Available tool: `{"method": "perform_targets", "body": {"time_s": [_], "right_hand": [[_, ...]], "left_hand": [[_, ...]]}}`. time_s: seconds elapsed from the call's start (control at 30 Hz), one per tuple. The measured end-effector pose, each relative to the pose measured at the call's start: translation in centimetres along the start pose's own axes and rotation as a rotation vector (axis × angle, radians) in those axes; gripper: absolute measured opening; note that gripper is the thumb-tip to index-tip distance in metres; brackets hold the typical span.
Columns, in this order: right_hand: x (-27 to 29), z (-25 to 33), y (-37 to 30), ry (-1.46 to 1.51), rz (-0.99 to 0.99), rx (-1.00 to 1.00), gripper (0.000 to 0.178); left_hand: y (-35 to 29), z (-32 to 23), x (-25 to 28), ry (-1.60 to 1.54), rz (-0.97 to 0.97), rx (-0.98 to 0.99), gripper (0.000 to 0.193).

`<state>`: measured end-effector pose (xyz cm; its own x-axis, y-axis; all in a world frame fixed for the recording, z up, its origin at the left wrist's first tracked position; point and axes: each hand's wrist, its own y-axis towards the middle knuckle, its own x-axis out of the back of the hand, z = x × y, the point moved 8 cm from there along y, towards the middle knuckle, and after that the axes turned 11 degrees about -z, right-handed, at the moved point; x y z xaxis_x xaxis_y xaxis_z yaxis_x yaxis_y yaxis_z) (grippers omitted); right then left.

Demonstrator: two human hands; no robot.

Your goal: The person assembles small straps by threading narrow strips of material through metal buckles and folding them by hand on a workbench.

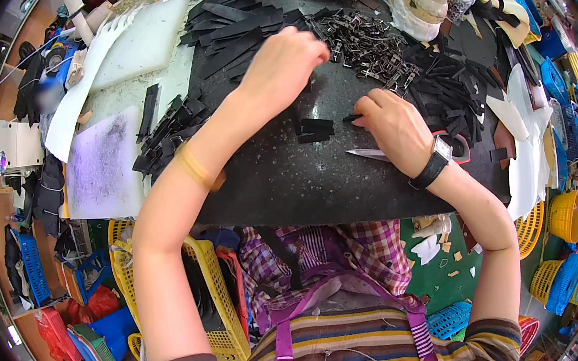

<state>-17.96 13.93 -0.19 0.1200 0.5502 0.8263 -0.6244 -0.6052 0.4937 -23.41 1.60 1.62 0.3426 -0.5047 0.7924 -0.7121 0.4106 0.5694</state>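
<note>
My left hand [283, 67] reaches across to the near-left edge of a heap of small metal buckles [373, 46]. Its fingers are curled and slightly blurred, and whatever may be between them is hidden. My right hand [391, 126] pinches a small black strip [351, 118] between thumb and fingers, just above the dark work surface [283, 188]. Left of that strip, a few short black pieces [314, 130] lie stacked flat. Scissors [369, 153] lie under my right hand and wrist, blades pointing left, with a red handle showing beyond the wrist.
Long black strips [232, 26] are piled at the far left, and shorter folded ones [172, 126] nearer. More black strips [446, 88] lie to the right. A cone-topped container [425, 1] stands at the back right. White boards [105, 162] lie left; yellow baskets [220, 295] stand below the table.
</note>
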Motion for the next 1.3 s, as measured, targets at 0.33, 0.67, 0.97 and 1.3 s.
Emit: {"method": "perform_targets", "body": {"time_s": [0.33, 0.67, 0.97, 1.3], "right_hand": [[1.0, -1.1, 0.1, 0.079, -0.028, -0.011, 0.016], [4.4, 3.8, 0.8, 0.825, 0.045, -0.087, 0.012], [5.1, 7.2, -0.4, 0.407, -0.143, 0.293, 0.022], [5.1, 5.1, 0.2, 0.539, -0.104, -0.033, 0.014]], "left_hand": [[0.8, 0.1, 0.9, -0.269, -0.048, 0.202, 0.015], [-7.0, -6.7, 8.0, -0.748, -0.115, 0.407, 0.010], [-12.3, -6.0, 3.0, -1.518, -0.284, 1.072, 0.016], [-12.6, -5.6, 2.7, -1.336, -0.268, 1.124, 0.024]]}}
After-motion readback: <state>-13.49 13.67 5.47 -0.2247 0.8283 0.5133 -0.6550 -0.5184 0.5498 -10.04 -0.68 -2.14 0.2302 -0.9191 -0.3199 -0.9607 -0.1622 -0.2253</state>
